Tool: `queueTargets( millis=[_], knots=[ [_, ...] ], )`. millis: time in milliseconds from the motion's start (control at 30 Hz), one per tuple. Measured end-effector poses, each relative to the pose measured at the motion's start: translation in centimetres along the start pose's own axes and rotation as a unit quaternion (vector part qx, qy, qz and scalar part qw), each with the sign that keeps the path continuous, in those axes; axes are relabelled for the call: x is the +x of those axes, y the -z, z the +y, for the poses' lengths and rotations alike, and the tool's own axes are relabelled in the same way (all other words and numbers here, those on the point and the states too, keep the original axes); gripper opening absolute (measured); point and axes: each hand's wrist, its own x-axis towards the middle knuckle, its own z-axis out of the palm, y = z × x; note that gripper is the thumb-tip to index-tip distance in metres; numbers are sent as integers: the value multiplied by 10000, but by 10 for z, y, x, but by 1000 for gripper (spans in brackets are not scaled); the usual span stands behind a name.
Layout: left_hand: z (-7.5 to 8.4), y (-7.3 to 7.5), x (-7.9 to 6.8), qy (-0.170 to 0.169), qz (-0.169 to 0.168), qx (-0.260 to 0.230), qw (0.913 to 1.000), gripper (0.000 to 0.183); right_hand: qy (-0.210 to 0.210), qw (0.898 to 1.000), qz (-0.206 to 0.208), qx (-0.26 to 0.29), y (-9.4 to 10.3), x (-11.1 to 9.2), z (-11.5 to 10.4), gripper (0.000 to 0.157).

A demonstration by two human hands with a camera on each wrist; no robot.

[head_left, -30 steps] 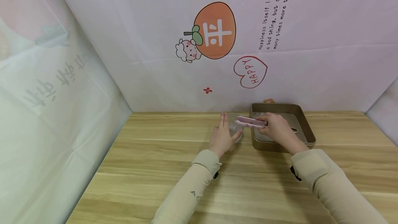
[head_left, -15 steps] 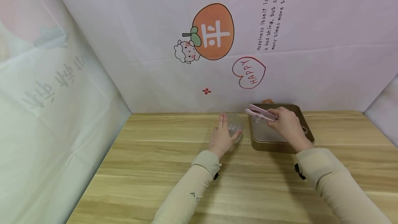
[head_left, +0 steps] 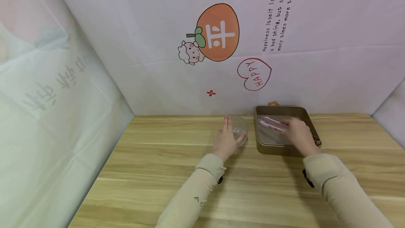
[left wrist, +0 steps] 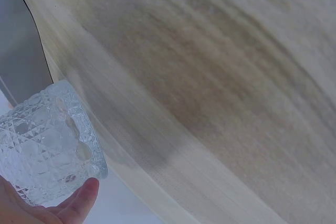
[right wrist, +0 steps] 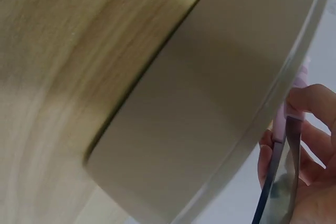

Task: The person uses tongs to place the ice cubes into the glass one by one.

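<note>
My left hand (head_left: pixel 226 142) holds a clear patterned glass (head_left: pixel 241 125) on the table, fingers along its left side and thumb at its right. In the left wrist view, the glass (left wrist: pixel 44 142) shows its diamond-cut wall, with a fingertip near its base. Small clear pieces show inside the glass in the head view. My right hand (head_left: pixel 300 135) grips a pair of tongs (head_left: pixel 274 124) with pink ends, which point left inside the bronze tin (head_left: pixel 275 149). Metal arms of the tongs (right wrist: pixel 281 182) show in the right wrist view. Whatever lies under the tongs' tips is hidden.
The open tin stands just right of the glass, close to the back wall (head_left: pixel 177 87). Its side wall (right wrist: pixel 194 98) rises from the wooden table (head_left: pixel 152 164). A printed white sheet (head_left: pixel 79 122) borders the left side.
The right hand with the tongs moves from over the glass rightward to the tin, and the tongs' tips drop inside it. The left hand stays at the glass.
</note>
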Motion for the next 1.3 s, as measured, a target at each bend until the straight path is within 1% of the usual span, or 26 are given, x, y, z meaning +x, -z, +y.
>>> queueTargets(
  millis=[100,233,500,667,733,900,1067,1300],
  knots=[
    [0,0,1,16,-9,37,10000,91,-62,9996,-287,-22,-6,1,3,40],
    [0,0,0,8,-14,34,10000,91,-93,9988,-480,-84,-12,1,3,40],
    [-1,-2,0,32,-74,-53,10000,90,-48,9991,-398,-143,-20,2,-3,39],
    [0,-2,0,-14,51,6,10000,89,-149,9989,-425,-95,-22,3,-6,38],
    [0,-2,0,-16,93,9,10000,89,-173,9989,-418,-102,-23,4,-6,37],
    [1,-1,0,1,68,55,10000,89,-177,9991,-367,-125,-25,7,-6,35],
    [0,-1,1,23,56,67,10000,90,-262,9988,-402,-66,-26,9,-5,33],
    [-1,-3,2,-2,72,117,9999,90,-213,9990,-381,-99,-25,9,-5,33]
  ],
)
